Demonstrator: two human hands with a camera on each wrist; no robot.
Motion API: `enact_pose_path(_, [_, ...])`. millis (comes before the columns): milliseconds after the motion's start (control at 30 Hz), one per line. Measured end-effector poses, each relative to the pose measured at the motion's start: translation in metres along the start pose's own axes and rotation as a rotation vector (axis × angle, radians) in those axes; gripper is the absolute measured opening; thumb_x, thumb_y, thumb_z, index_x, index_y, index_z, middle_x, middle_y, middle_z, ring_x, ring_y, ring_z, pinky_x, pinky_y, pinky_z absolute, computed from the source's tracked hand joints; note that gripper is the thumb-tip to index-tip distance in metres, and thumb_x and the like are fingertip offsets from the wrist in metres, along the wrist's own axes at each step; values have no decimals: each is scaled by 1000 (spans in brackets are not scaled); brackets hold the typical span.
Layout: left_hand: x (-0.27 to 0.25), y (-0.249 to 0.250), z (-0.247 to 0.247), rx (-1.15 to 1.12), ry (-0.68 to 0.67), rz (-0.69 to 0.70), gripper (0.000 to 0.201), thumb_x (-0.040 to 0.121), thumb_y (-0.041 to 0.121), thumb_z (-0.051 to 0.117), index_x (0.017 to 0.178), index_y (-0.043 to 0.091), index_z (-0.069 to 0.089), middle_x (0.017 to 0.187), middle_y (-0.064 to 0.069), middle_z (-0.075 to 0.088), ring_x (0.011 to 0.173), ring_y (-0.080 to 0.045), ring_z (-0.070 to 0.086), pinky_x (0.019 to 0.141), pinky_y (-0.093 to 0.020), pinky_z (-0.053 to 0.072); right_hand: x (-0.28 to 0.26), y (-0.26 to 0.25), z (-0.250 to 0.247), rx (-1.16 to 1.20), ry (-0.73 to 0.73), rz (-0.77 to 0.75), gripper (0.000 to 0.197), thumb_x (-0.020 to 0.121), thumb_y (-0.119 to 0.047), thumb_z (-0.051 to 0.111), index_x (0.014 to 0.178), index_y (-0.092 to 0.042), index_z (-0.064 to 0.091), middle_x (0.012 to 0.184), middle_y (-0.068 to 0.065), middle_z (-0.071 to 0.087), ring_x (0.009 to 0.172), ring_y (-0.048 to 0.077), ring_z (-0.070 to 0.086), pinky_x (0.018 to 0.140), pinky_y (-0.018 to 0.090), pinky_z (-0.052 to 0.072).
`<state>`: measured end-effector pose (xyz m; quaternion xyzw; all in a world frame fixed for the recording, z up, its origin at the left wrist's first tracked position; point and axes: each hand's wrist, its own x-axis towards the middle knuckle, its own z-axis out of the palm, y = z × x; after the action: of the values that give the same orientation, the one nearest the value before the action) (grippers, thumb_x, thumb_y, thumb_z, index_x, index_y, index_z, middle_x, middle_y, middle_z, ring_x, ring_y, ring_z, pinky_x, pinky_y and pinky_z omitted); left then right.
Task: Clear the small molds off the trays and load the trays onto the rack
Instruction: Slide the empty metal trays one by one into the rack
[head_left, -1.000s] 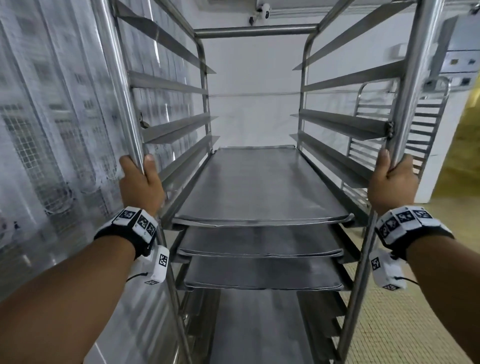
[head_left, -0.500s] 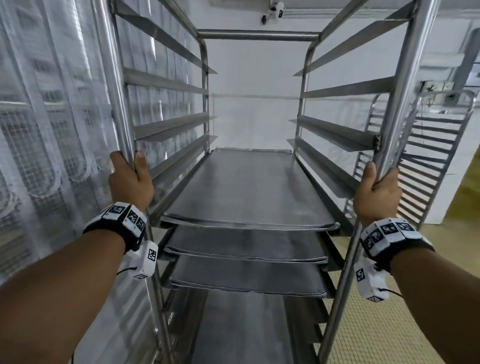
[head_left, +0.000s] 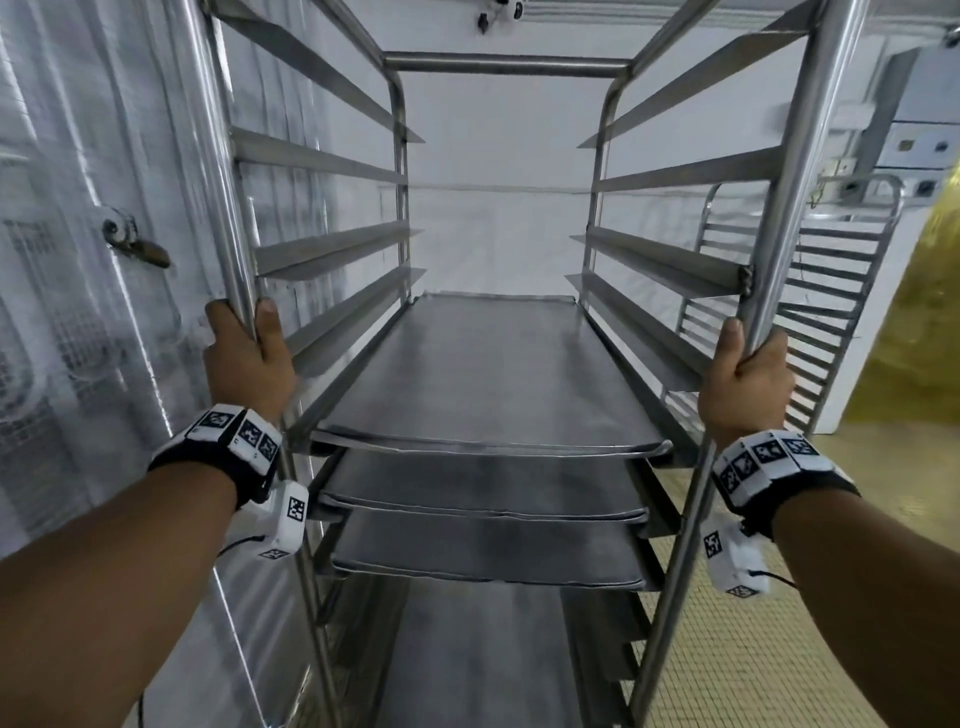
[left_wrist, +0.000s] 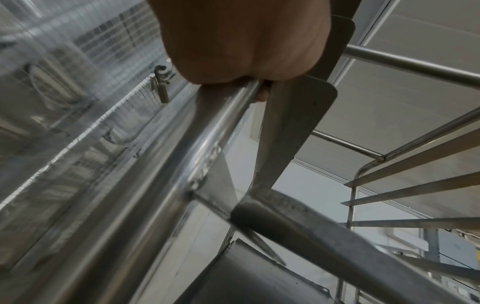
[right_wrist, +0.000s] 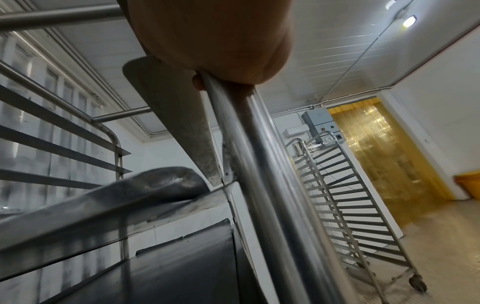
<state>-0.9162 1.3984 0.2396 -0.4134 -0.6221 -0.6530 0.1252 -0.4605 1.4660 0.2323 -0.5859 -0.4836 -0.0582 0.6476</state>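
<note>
A tall steel rack (head_left: 509, 65) stands in front of me. Several flat metal trays sit on its lower rails, with the top tray (head_left: 483, 374) bare. No small molds are in view. My left hand (head_left: 244, 358) grips the rack's left front post (head_left: 223, 182). My right hand (head_left: 745, 379) grips the right front post (head_left: 800, 182). In the left wrist view my left hand (left_wrist: 244, 41) is wrapped round the post (left_wrist: 155, 185). In the right wrist view my right hand (right_wrist: 215, 39) is curled round its post (right_wrist: 259, 164).
A plastic strip curtain over wire mesh (head_left: 78, 260) runs close along the left. A second, empty rack (head_left: 831, 291) (right_wrist: 350, 195) on castors stands to the right by a white wall. A yellow strip curtain doorway (right_wrist: 376, 152) lies beyond it. The floor (head_left: 727, 649) is pale tile.
The rack has rolled forward along the curtain wall with both hands still gripping its posts. The second rack and the yellow doorway have shifted in view on the right.
</note>
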Motion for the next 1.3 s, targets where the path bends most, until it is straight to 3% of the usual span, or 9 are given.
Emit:
enact_pose_path(100, [11, 0, 21, -44, -32, 10, 49, 107, 40, 40, 124, -6, 42, 88, -11, 54, 73, -25, 49, 65, -36, 36, 12, 6, 21, -4, 12, 4, 53, 97, -66, 31, 95, -14, 38, 80, 20, 58, 68, 36, 58, 61, 48, 51])
enact_pose_path(367, [11, 1, 69, 42, -47, -74, 58, 102, 59, 33, 132, 10, 36, 90, -15, 57, 89, -43, 61, 80, -55, 51, 55, 37, 69, -22, -15, 41, 68, 91, -77, 22, 102, -12, 42, 81, 20, 59, 75, 42, 61, 69, 53, 53])
enact_pose_path(467, [6, 11, 89, 50, -10, -83, 57, 104, 54, 35, 132, 5, 38, 81, -6, 51, 84, -40, 60, 73, -48, 48, 77, 43, 81, 60, -60, 26, 58, 101, -56, 35, 108, 0, 45, 80, 24, 55, 78, 45, 60, 68, 48, 48])
enact_pose_path(533, [3, 17, 101, 45, 18, -59, 56, 104, 51, 37, 130, 1, 39, 73, -1, 48, 70, -32, 55, 65, -42, 42, 88, 48, 87, 51, -93, 17, 54, 104, -44, 39, 112, 9, 47, 93, 34, 58, 89, 48, 57, 68, 42, 33])
enact_pose_path(600, [4, 17, 113, 40, 46, -39, 54, 105, 50, 37, 128, 0, 40, 69, 5, 46, 62, -25, 50, 59, -36, 39, 96, 55, 100, 12, -112, 26, 55, 104, -46, 37, 116, 8, 47, 98, 36, 59, 91, 48, 58, 66, 37, 24])
enact_pose_path(833, [29, -3, 154, 68, 116, -12, 52, 104, 51, 38, 118, 1, 42, 68, -2, 51, 53, -18, 49, 48, -28, 33, 121, 71, 168, 96, -144, 36, 55, 102, -51, 36, 107, 3, 46, 75, 26, 53, 76, 46, 59, 61, 39, 31])
enact_pose_path(1000, [70, -43, 185, 60, 126, 41, 58, 102, 58, 36, 120, 3, 42, 76, -15, 59, 62, -33, 59, 55, -46, 50, 126, 68, 217, 177, -186, 50, 53, 103, -47, 39, 116, 4, 45, 82, 22, 53, 87, 46, 58, 66, 35, 29])
enact_pose_path(1167, [114, -77, 216, 62, 116, 39, 54, 106, 47, 39, 126, -4, 43, 75, -3, 52, 68, -24, 53, 61, -36, 40, 124, 54, 271, 180, -143, 13, 53, 103, -47, 40, 112, 5, 45, 78, 20, 54, 81, 46, 58, 65, 37, 31])
enact_pose_path(1300, [152, -107, 244, 61, 76, -3, 60, 104, 55, 35, 130, 0, 40, 87, -12, 56, 73, -28, 55, 63, -41, 45, 121, 43, 312, 166, -118, 20, 51, 103, -45, 41, 113, 5, 46, 87, 29, 62, 82, 46, 58, 65, 36, 31])
